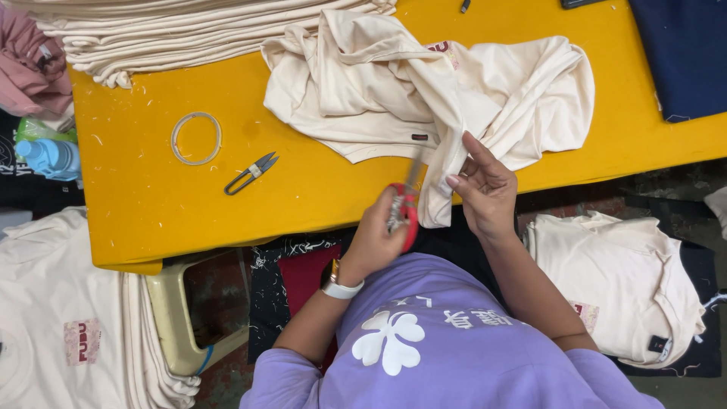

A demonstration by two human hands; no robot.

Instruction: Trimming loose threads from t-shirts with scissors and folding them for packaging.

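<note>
Both hands work at the near edge of the yellow bench (pixel 151 204): the left hand (pixel 376 238) is closed around red-handled scissors (pixel 405 212), blades pointing up toward the cloth, while the right hand (pixel 485 189) pinches a hanging fold of the cream garment (pixel 424 98) between thumb and fingertips, the other fingers spread. That garment lies crumpled across the far middle of the bench, with one part drawn down over the near edge to where the hands meet. By the look of it, this is a trimming step, with the blades at the held fold; the cut would call for the cloth to be kept taut and the blade tips kept clear of the fabric itself. Small thread snips (pixel 251 173) lie toward the near left of the bench, a pale ring (pixel 196 138) just beyond them. A stack of folded cream garments (pixel 189 30) sits at the far left corner. No bin or box is in view; further cream garments lie in a pile (pixel 68 333) below the left end and another (pixel 621 280) below to the right.
</note>
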